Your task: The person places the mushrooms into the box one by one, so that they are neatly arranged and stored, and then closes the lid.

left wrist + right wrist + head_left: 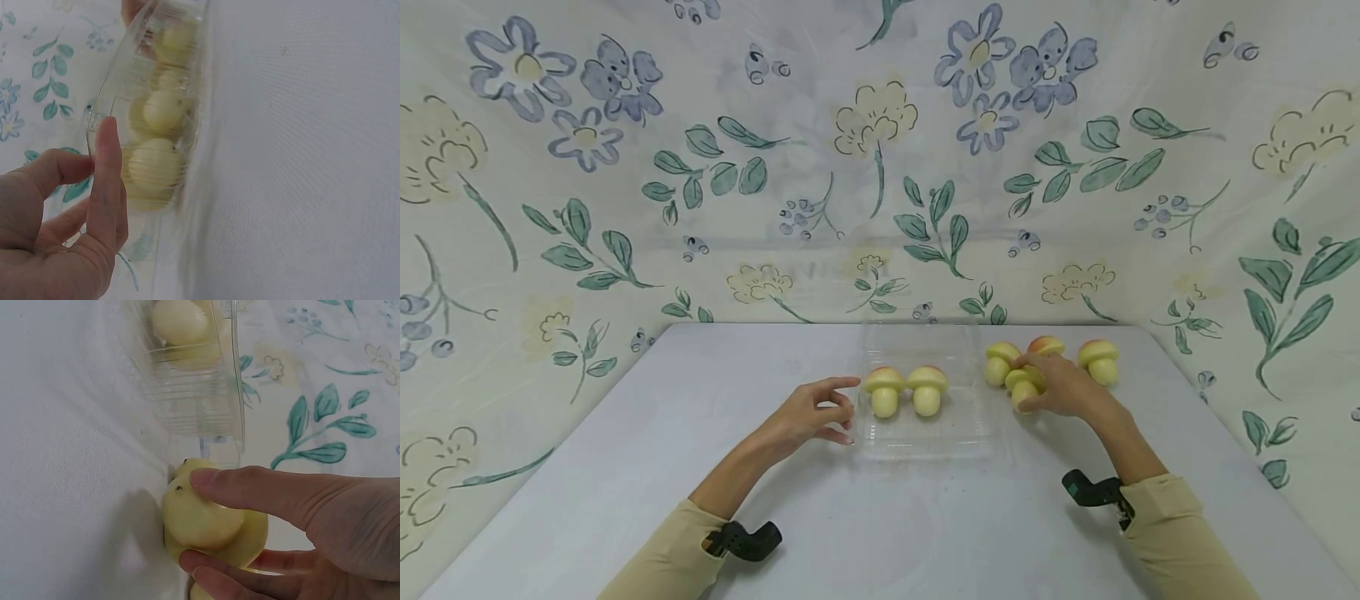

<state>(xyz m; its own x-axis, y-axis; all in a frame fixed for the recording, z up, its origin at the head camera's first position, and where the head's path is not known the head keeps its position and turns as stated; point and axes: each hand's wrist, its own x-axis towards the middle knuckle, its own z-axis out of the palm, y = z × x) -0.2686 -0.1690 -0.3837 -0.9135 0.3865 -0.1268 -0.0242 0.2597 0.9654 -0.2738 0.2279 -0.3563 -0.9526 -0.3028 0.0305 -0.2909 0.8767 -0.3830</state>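
Observation:
A clear plastic box (925,450) stands mid-table, holding two mushroom-shaped pieces, yellow with reddish caps: a left one (884,402) and a right one (927,402). My left hand (811,417) is at the box's left side, thumb and fingers apart. In the left wrist view its fingertips lie close against the box rim (115,72); whether they press it, I cannot tell. To the right of the box, my right hand (1060,387) holds another yellow mushroom-shaped piece (200,515) between thumb and fingers. It appears low, at the tabletop.
More mushroom-shaped pieces stand around my right hand: one at the left (998,368), one behind (1045,342) that is partly covered, and one at the right (1102,368). A floral cloth (880,192) hangs behind the white table (910,525). Each wrist carries a black camera mount.

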